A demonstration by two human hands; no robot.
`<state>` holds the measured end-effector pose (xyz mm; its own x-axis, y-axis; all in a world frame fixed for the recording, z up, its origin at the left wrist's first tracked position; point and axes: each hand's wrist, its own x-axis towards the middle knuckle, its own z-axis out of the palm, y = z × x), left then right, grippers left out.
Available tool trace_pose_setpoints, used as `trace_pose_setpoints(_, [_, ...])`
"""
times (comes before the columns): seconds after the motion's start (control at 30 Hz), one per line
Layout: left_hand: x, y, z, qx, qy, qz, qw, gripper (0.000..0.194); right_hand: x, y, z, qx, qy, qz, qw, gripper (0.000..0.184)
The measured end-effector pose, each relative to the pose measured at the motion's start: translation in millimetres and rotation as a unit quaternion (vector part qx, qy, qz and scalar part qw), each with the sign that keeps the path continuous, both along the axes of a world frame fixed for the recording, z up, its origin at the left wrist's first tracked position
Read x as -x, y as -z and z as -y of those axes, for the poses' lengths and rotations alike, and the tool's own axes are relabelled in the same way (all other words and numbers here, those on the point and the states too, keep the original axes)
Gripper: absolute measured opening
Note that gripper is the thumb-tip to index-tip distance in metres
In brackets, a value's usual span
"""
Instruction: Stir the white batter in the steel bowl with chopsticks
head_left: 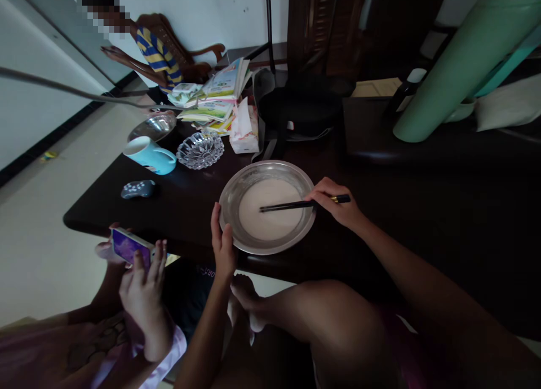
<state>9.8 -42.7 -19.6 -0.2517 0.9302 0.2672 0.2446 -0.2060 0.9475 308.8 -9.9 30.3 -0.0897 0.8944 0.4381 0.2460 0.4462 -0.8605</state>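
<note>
A wide metal bowl (pixel 230 194) stands near the table's front edge with a pale, milky batter-like mixture (pixel 270 225) inside. My left hand (pixel 224 252) steadies the bowl at its left side, thumb and fingers against the rim. Between the fingers of my right hand (pixel 337 206) is a pair of dark chopsticks (pixel 285 207) with gold bands near the top. They reach over the right rim, and their tips are in the mixture close to its middle.
Beyond the bowl are a tissue box (pixel 245 132), a glass dish (pixel 200 151), a blue mug (pixel 152 155), books (pixel 224 87) and a black bag (pixel 302 107). A green bottle (pixel 456 67) stands right. One person holds a phone (pixel 131 247); another sits (pixel 156 56) behind.
</note>
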Motion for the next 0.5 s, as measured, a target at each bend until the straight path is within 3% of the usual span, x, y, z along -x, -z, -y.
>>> trace_pose_setpoints(0.13, [0.1,-0.4,0.3,0.001,0.003,0.000,1.000,0.062,-2.2,-1.2,-0.4,-0.018,0.079,-0.050,0.995,0.040])
trace_pose_setpoints(0.2, [0.0,-1.4,0.4,0.000,0.004,-0.003,1.000,0.062,-2.0,-1.7,-0.1,-0.006,0.071,-0.067,0.995,0.042])
trace_pose_setpoints(0.3, [-0.2,-2.8,0.6,0.002,0.001,-0.010,1.000,0.062,-0.8,-1.5,0.1,-0.005,0.006,-0.013,1.000,0.039])
trace_pose_setpoints(0.37, [-0.2,-3.1,0.6,0.001,-0.002,-0.013,1.000,0.061,-1.5,-0.8,-0.3,-0.016,0.024,-0.006,1.000,0.038])
trace_pose_setpoints(0.5, [-0.3,-2.8,0.7,0.000,0.000,-0.010,1.000,0.061,-3.2,0.8,0.1,0.004,0.092,-0.102,0.990,0.041])
